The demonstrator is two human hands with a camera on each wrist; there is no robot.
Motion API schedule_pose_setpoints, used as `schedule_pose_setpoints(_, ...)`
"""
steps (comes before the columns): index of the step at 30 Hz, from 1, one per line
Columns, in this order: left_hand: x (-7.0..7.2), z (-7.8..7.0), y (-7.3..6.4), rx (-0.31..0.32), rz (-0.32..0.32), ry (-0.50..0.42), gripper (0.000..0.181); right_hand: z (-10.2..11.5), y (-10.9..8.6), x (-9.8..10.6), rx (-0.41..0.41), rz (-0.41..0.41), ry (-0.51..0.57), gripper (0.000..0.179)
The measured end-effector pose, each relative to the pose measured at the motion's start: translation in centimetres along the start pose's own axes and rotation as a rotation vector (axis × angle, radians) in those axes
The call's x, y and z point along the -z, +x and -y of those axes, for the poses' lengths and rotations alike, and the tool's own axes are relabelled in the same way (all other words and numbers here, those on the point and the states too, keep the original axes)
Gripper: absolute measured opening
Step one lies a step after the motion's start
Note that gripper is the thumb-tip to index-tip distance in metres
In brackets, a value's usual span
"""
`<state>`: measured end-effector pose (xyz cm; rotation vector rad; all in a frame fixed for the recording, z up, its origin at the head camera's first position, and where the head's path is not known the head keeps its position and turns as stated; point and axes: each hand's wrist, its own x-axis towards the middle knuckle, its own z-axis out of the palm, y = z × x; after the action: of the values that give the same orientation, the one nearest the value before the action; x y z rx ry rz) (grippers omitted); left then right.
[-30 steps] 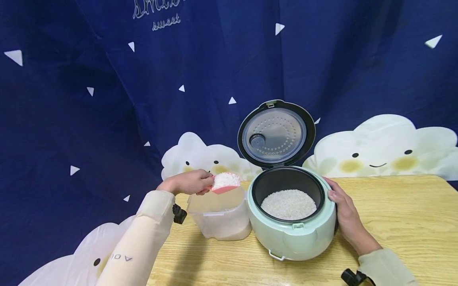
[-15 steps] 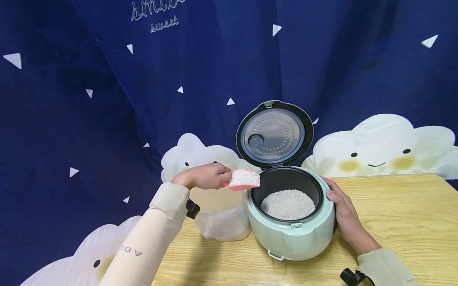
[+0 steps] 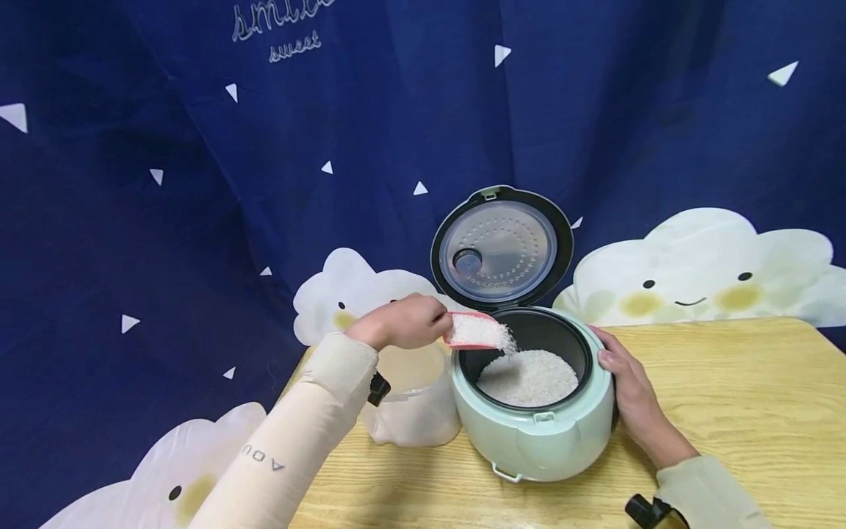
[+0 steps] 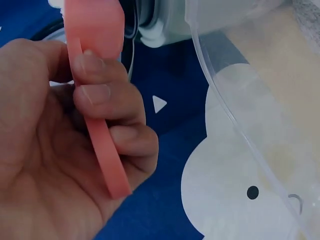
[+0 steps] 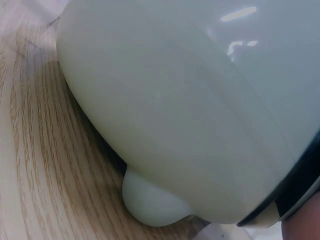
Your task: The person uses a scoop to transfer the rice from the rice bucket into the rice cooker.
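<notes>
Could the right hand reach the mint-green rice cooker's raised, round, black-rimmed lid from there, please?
Probably yes: the right hand rests against the rice cooker, and nothing visible blocks its way to the lid.

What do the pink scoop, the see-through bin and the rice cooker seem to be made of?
Pink scoop: probably plastic, smooth and matte, one even colour throughout.
Bin: likely clear plastic, slightly cloudy; the backdrop shows through its wall.
Rice cooker: shell looks like glossy plastic, given its sharp highlights; the dark inner pot may be coated metal.
</notes>
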<state>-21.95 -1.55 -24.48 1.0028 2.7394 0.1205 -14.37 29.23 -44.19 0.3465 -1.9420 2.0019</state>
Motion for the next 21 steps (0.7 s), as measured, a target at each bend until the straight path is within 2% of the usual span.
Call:
schedule_pose_setpoints(9,-0.2,-0.9,0.2,0.033,-0.074,0.016,0.032,0.0,0.0,0.1,-0.002,0.009,-0.043,0.051)
schedule_pose_setpoints(14,-0.6,-1.3,0.4,0.031,-0.117,0.052,0.032,0.0,0.0,0.1,-0.007,0.005,-0.04,0.05)
schedule_pose_setpoints(21,-1.2,-2.0,0.5,-0.016,-0.194,0.142,0.031,0.0,0.0,0.1,-0.015,0.002,-0.04,0.051)
